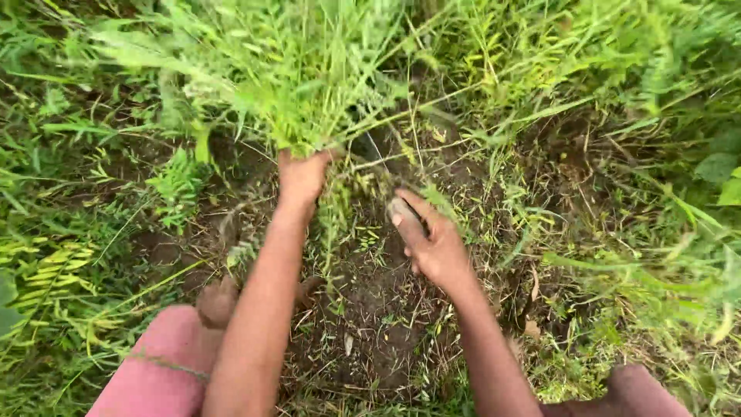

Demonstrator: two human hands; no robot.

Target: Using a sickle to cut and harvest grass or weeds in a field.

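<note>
Grass and weeds fill the head view, seen from above by a person crouched over a patch of dark soil. The left arm runs up from the bottom edge, nearly straight, its forearm rising towards the middle of the frame. At its end the left hand is closed in a fist around the base of a thick tuft of green grass, fingers wrapped tight and pressed together, the blades fanning up and outward above the knuckles. The tuft stands just above centre, at the far edge of the bare soil.

The right arm comes in from the lower right, bent slightly inward at the wrist. The right hand is curled around a dark handle, thumb laid along the top and fingers folded beneath; a thin metal blade shows beyond the hand, reaching towards the foot of the tuft. Whether the blade touches the stems cannot be told, as grass covers its tip.

Pink cloth over the left knee sits at the lower left; a bare knee shows at the lower right.
</note>
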